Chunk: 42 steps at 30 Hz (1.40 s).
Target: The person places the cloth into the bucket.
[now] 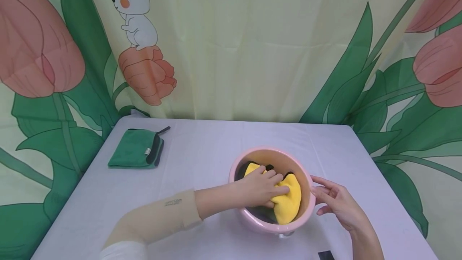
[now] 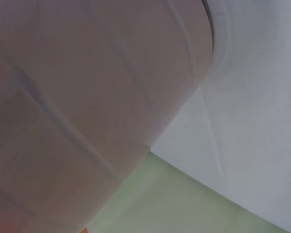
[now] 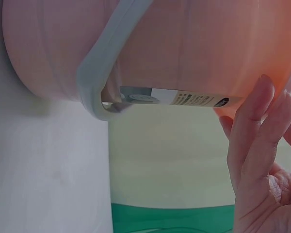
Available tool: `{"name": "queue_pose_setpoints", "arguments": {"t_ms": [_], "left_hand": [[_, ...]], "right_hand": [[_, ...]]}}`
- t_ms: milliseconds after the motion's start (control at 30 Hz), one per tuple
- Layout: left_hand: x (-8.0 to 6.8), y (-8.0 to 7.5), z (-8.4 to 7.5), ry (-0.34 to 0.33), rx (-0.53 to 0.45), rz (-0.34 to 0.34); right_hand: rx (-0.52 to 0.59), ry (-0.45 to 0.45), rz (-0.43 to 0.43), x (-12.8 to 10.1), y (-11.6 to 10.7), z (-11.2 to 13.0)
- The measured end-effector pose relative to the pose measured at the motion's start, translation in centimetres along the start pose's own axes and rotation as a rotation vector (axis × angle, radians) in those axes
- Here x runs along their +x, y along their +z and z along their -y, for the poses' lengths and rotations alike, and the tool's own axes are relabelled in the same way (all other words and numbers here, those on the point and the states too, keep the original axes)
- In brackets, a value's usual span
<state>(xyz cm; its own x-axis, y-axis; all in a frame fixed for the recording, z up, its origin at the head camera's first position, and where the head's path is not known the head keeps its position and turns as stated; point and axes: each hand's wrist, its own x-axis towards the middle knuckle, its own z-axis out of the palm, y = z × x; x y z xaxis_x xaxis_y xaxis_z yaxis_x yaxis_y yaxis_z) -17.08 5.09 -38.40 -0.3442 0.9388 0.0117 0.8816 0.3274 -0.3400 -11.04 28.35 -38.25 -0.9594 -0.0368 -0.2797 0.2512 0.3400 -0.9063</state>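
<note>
Our beige sleeve lies nearest; beyond it sits the folded green cloth, probably set aside for elbow room. Our left hand reaches inside the pink bucket, fingers on the yellow cloth; whether they pinch it, we cannot tell. Our right hand rests unclenched fingers against the bucket, seemingly steadying it.

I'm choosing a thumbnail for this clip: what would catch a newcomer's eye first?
Probably the bright yellow cloth inside the pink bucket, right of the table's middle, with the left hand on it and the right hand at the rim. Next, perhaps, come the big pink tulips and white rabbit printed on the curtain behind. A folded green cloth stands out at the table's far left.
</note>
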Motion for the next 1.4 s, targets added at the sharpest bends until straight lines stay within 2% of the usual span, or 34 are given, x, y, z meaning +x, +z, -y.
{"name": "queue_pose_setpoints", "arguments": {"t_ms": [167,300,433,533,767,867,933,1033,1200,1400], "left_hand": [[0.3,-0.5,0.1,-0.042,-0.114,0.195],[0.4,-0.8,0.1,-0.044,-0.149,0.300],[0.3,-0.7,0.1,-0.046,-0.179,0.324],[0.3,-0.4,0.2,-0.046,-0.198,0.300],[0.1,-0.1,0.5,-0.042,-0.359,0.149],[0.0,-0.3,0.7,-0.038,-0.427,0.082],[-0.1,-0.6,0.8,-0.050,-0.443,0.015],[-0.5,-1.2,1.1,-0.102,-0.487,-0.100],[-1.8,-1.6,1.9,-0.202,-0.502,-0.313],[-4.4,0.1,3.8,-0.351,-0.512,-0.554]], "right_hand": [[-0.013,-0.007,-0.009,-0.2,0.0,-0.1],[-0.021,-0.007,-0.009,-0.2,0.0,-0.1],[-0.009,-0.014,-0.002,-0.1,0.0,-0.1],[0.002,-0.012,-0.003,0.0,0.0,-0.1],[0.004,0.005,0.004,-0.1,0.1,0.0],[0.004,0.002,0.006,-0.2,0.1,0.1],[0.003,0.002,0.009,-0.2,0.1,0.2],[0.004,0.019,0.003,-0.3,0.3,0.4],[-0.020,0.012,-0.007,-0.3,0.3,0.6],[-0.048,0.024,-0.014,-0.2,0.2,0.7]]}}
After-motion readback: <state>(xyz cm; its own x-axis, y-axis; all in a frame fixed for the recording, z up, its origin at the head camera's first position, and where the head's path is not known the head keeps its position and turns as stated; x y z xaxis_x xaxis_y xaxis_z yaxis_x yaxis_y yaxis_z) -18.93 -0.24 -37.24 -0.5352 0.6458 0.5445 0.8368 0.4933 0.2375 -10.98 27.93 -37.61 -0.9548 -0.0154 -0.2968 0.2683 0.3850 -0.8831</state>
